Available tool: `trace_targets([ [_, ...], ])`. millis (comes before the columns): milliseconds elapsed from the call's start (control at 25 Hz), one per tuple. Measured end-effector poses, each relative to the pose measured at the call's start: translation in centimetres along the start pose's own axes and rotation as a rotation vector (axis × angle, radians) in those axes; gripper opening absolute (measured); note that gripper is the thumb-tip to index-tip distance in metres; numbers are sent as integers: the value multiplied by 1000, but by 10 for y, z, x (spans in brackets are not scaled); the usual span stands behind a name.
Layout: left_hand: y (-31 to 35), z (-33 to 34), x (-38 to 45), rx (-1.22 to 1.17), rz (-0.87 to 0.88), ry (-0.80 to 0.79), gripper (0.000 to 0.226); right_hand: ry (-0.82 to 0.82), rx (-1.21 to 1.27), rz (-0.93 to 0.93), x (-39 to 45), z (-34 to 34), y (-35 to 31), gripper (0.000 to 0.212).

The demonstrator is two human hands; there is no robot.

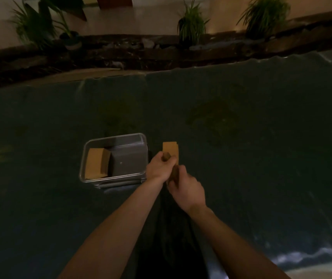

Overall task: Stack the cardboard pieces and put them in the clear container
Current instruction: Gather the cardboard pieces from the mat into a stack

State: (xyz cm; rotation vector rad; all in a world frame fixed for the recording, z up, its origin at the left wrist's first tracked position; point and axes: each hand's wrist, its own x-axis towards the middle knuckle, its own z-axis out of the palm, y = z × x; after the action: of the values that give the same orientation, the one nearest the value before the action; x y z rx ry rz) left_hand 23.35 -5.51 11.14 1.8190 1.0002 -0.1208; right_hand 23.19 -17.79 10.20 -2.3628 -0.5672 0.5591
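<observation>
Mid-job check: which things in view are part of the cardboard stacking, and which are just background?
Job:
clear container
cardboard stack inside it, at its left end
cardboard pieces gripped by left hand and right hand

Background:
dark table cover
potted plants along the far ledge

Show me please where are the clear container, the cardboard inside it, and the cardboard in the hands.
clear container (116,137): head view, far rim.
cardboard stack in container (93,164): head view, top face.
held cardboard pieces (170,149): head view, upper part above the left hand.

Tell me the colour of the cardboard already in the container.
Tan brown cardboard, seen in the head view.
</observation>
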Motion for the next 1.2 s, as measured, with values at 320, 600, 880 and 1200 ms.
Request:
trace_targets([
  [320, 8, -8, 31, -398, -194, -71, 61, -203, 662, 304, 54, -17, 14, 25],
  [600, -18, -16, 64, -490, -235, -141, 15, -276, 604, 452, 103, 0, 20, 38],
  [880, -16, 4, 106, 87, -143, 77, 32, -73, 201, 397, 139, 21, 25, 31],
  [1200, -17, 26, 122, 267, -154, 171, 28, 2, 21, 388, 155, 42, 31, 24],
])
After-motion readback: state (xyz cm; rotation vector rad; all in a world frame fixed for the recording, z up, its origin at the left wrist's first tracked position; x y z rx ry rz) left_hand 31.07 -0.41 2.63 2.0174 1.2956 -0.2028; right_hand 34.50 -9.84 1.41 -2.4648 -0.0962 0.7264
